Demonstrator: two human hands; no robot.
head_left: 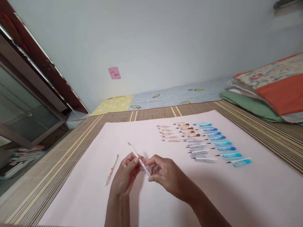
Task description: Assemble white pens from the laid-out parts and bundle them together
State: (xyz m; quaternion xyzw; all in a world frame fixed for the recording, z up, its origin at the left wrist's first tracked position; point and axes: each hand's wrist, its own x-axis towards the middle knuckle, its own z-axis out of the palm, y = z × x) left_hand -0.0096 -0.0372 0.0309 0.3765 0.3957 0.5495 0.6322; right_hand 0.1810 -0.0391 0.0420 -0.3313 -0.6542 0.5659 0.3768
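A slim pale pen (134,151) with a dark pointed tip is tilted up and to the left between my hands, its lower part clear with a printed pattern. My left hand (129,171) is closed, thumb and fingers pinching the pen near its middle. Around the lower end, my right hand (164,172) curls its thumb and fingers against the barrel. Left of my left hand lies another pen (112,170), pale with orange-brown markings, apart from both hands. The pale pink sheet (94,195) spreads beneath everything.
On the sheet's right half lie rows of slim white sticks with dark tips beside coloured barrels: blue ones (223,143), grey ones (199,153), brown ones (187,130) and pinkish ones (168,132). A striped mat (71,154) borders the sheet. Folded cloths (272,91) are stacked at right.
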